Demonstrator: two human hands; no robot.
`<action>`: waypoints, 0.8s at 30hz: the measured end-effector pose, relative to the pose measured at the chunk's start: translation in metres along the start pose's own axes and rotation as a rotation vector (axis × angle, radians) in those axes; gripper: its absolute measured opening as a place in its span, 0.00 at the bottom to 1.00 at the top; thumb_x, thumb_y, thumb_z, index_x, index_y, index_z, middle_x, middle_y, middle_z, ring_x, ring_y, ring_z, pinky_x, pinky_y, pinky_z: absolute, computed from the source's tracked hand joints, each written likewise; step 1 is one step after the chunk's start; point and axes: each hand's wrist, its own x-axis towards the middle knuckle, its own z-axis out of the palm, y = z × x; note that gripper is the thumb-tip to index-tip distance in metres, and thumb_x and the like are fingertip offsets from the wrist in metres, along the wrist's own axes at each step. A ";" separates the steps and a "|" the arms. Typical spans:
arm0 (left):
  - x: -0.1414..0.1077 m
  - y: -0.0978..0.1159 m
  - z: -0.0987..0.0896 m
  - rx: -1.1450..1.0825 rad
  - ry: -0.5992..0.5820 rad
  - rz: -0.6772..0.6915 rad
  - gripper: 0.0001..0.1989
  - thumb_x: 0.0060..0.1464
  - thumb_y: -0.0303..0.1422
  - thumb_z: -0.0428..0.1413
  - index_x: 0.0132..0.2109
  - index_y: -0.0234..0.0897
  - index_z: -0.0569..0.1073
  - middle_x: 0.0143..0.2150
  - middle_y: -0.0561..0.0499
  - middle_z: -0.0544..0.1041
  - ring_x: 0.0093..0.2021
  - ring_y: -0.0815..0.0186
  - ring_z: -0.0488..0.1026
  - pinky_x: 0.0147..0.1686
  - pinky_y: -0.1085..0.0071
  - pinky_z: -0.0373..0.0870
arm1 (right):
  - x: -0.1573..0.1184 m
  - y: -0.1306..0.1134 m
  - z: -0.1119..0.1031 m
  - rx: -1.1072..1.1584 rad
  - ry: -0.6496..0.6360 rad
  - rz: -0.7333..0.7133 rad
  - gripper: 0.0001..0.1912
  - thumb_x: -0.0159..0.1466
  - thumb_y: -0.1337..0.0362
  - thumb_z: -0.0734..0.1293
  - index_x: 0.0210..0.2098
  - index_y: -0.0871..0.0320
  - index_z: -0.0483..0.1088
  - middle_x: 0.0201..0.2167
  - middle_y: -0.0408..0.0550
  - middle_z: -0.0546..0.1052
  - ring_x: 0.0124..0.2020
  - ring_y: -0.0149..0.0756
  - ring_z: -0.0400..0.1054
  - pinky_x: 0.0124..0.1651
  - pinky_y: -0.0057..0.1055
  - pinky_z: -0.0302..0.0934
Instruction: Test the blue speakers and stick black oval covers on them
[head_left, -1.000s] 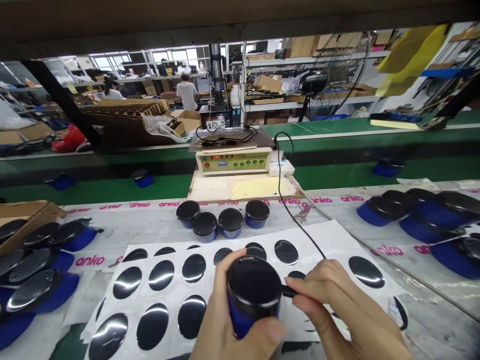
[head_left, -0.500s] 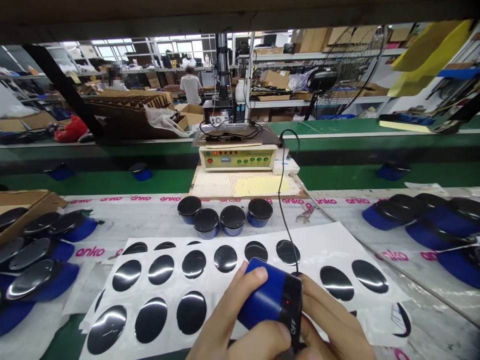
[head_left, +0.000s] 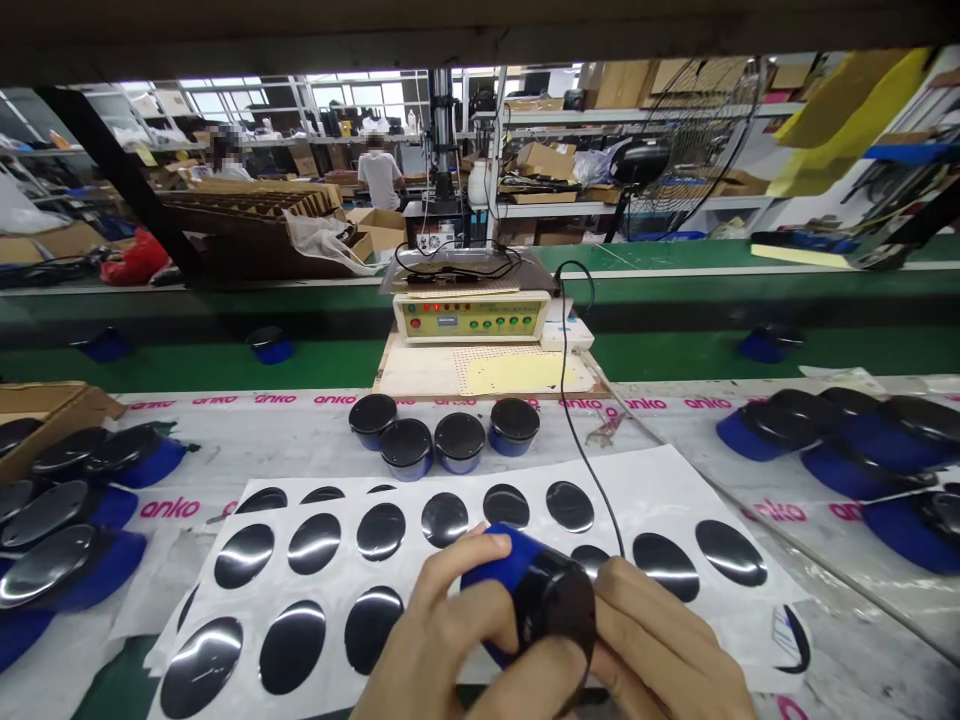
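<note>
My left hand (head_left: 450, 640) is wrapped around a blue and black round device (head_left: 491, 572), tilted so its dark end faces me and to the right. At the device's right side, my right hand (head_left: 664, 640) has its fingers pinched together on the lower end of a thin black cable (head_left: 581, 450). The cable's tip is hidden by my fingers. Beneath both hands lies a white sheet (head_left: 645, 490) with glossy black round stickers (head_left: 292, 645) on it. Several similar blue and black devices (head_left: 460, 442) stand just beyond the sheet.
A control box (head_left: 471, 318) with lit indicators sits on a wooden board (head_left: 405, 370) ahead. Groups of devices lie at left (head_left: 79, 560) and right (head_left: 885, 435), near a carton (head_left: 82, 405) at left. A green conveyor (head_left: 330, 365) crosses behind; two people are further back.
The device has turned in my left hand, so its dark end now shows instead of the side with the OFF mark and red light. The cable's lower end has shifted right with my right fingers.
</note>
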 end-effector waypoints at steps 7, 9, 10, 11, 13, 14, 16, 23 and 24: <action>0.006 -0.028 -0.015 0.312 -0.510 0.218 0.24 0.61 0.48 0.49 0.56 0.36 0.67 0.47 0.48 0.77 0.44 0.61 0.75 0.45 0.68 0.74 | -0.006 -0.002 -0.006 -0.242 -0.124 -0.094 0.14 0.69 0.73 0.55 0.37 0.61 0.72 0.24 0.46 0.70 0.26 0.35 0.64 0.33 0.34 0.62; 0.014 -0.034 -0.016 0.360 -0.412 0.211 0.22 0.59 0.45 0.51 0.54 0.34 0.68 0.47 0.47 0.77 0.44 0.60 0.75 0.46 0.68 0.71 | -0.016 0.011 -0.021 -0.374 -0.030 -0.166 0.12 0.68 0.75 0.57 0.43 0.65 0.71 0.25 0.48 0.72 0.28 0.37 0.65 0.35 0.36 0.61; 0.021 -0.037 -0.015 0.390 -0.343 0.188 0.21 0.58 0.41 0.53 0.54 0.32 0.68 0.47 0.45 0.76 0.46 0.60 0.74 0.48 0.68 0.70 | -0.021 0.022 -0.032 -0.438 0.017 -0.188 0.11 0.67 0.75 0.58 0.46 0.67 0.70 0.26 0.48 0.72 0.29 0.37 0.64 0.35 0.36 0.60; 0.029 -0.040 -0.014 0.407 -0.286 0.153 0.22 0.56 0.38 0.54 0.54 0.31 0.67 0.49 0.44 0.75 0.47 0.60 0.73 0.49 0.68 0.68 | -0.028 0.036 -0.044 -0.500 0.056 -0.194 0.11 0.67 0.75 0.60 0.47 0.68 0.69 0.27 0.50 0.72 0.30 0.37 0.64 0.35 0.36 0.58; 0.049 -0.047 -0.004 0.378 -0.282 0.103 0.24 0.54 0.33 0.57 0.57 0.31 0.65 0.52 0.44 0.72 0.51 0.60 0.71 0.52 0.69 0.66 | -0.040 0.068 -0.070 -0.670 0.004 -0.077 0.07 0.67 0.72 0.62 0.43 0.66 0.70 0.26 0.49 0.72 0.29 0.37 0.62 0.34 0.36 0.56; 0.060 -0.049 0.005 0.337 -0.342 0.111 0.25 0.54 0.34 0.57 0.58 0.32 0.64 0.54 0.44 0.71 0.53 0.60 0.70 0.52 0.68 0.66 | -0.047 0.084 -0.081 -0.762 -0.024 -0.015 0.06 0.68 0.69 0.62 0.41 0.64 0.71 0.26 0.49 0.73 0.30 0.39 0.63 0.36 0.38 0.56; 0.082 -0.053 0.031 0.267 -0.517 0.142 0.26 0.55 0.38 0.57 0.58 0.34 0.62 0.55 0.45 0.71 0.55 0.58 0.68 0.54 0.65 0.65 | -0.059 0.114 -0.097 -0.868 -0.037 0.092 0.10 0.69 0.67 0.60 0.39 0.62 0.72 0.29 0.51 0.75 0.33 0.43 0.65 0.40 0.42 0.56; 0.126 -0.066 0.123 0.273 -0.770 0.140 0.29 0.56 0.35 0.57 0.61 0.26 0.61 0.51 0.37 0.75 0.52 0.48 0.70 0.58 0.49 0.59 | -0.089 0.144 -0.104 -0.780 -0.025 0.289 0.16 0.70 0.61 0.57 0.42 0.61 0.73 0.35 0.55 0.76 0.39 0.46 0.68 0.40 0.41 0.62; 0.127 -0.068 0.127 0.272 -0.783 0.129 0.28 0.56 0.33 0.57 0.61 0.26 0.63 0.51 0.36 0.75 0.51 0.47 0.70 0.57 0.49 0.60 | -0.091 0.141 -0.104 -0.740 -0.025 0.303 0.15 0.70 0.61 0.57 0.43 0.60 0.73 0.35 0.53 0.76 0.39 0.44 0.69 0.40 0.40 0.64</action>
